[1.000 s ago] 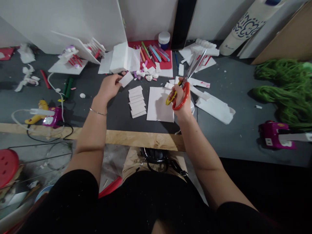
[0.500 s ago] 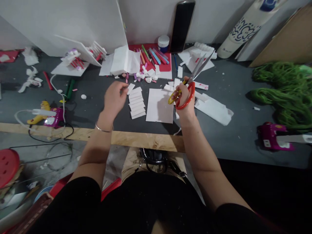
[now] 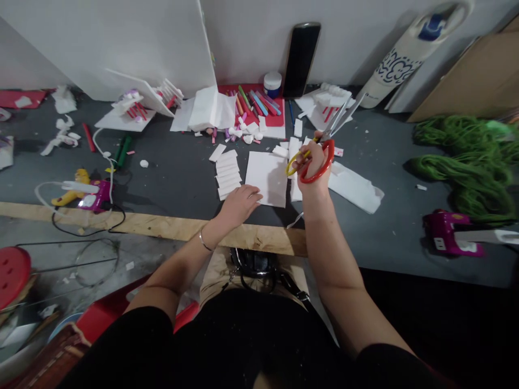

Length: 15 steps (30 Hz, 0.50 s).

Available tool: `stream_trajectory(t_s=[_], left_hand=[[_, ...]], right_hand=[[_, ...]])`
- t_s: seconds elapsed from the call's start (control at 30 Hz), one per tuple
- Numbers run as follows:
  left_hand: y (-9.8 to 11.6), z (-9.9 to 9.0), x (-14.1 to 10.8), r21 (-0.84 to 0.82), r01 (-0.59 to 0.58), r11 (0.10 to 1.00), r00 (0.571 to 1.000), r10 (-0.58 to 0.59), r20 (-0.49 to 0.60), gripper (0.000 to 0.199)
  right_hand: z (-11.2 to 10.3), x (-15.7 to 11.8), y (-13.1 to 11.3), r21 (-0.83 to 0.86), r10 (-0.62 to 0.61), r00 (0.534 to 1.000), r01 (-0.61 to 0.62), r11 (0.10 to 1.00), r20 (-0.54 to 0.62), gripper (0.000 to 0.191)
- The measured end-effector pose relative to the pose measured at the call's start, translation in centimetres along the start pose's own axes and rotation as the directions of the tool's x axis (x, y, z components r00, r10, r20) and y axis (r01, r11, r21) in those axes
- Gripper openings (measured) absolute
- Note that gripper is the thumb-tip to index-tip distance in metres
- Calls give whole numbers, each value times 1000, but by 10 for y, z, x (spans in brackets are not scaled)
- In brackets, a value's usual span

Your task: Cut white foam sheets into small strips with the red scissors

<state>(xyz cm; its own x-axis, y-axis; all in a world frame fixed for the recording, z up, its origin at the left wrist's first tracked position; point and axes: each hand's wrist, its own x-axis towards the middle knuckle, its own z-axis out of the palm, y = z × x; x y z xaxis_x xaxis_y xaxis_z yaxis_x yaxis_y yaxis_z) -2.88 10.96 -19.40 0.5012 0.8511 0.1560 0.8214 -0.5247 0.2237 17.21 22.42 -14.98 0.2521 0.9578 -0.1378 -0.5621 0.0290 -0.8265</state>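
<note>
My right hand point(image 3: 314, 165) is closed around scissors point(image 3: 326, 151) with one red and one yellow handle loop. Their blades are spread and point away to the upper right. My left hand point(image 3: 242, 202) lies with fingers stretched over the lower left corner of a square white card point(image 3: 265, 175), touching it. Left of the card, a column of overlapping white strips point(image 3: 227, 170) lies on the dark table, its lower end close to my left fingers. A single white piece point(image 3: 218, 152) sits at the column's top. More white cut pieces point(image 3: 294, 146) lie beside and partly under my right hand.
Clay sticks or pens point(image 3: 259, 102) lie on a red sheet behind. A phone point(image 3: 302, 59) leans on the wall, near a bottle point(image 3: 395, 62). Green yarn point(image 3: 466, 162) and a purple device point(image 3: 450, 235) stand right; another purple device point(image 3: 97, 195) stands left. A folded white sheet point(image 3: 354, 186) lies right.
My left hand has let go of a small white piece at the top of the strips and moved down and right onto the card's corner. My right hand still holds the scissors.
</note>
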Motion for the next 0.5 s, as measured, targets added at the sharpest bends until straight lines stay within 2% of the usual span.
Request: stream_trajectory(t_s=[0.13,0.27,0.33,0.4,0.5], left_hand=[[1,-7,9,20,29,999,999,-30,14,29],[-6,-18,6,67,132,989,987,-125,-98,43],[-17,-20,2,100,187,977,977,-175,-125,53],[-32,-20,-1,106,209,972,976,-200,-91,61],[-58,-19,-1,105,243,964,970,-242,-14,61]], right_hand=[[0,-1,-1,3,-5,1000,5,1000,-17,54],[-3,1,4,-36,-19,1000,19,999,1,51],[-6,3,9,-57,-20,1000,21,998,7,53],[-8,5,13,-66,-16,1000,17,998,14,55],[-10,7,17,-61,-15,999,17,998,38,57]])
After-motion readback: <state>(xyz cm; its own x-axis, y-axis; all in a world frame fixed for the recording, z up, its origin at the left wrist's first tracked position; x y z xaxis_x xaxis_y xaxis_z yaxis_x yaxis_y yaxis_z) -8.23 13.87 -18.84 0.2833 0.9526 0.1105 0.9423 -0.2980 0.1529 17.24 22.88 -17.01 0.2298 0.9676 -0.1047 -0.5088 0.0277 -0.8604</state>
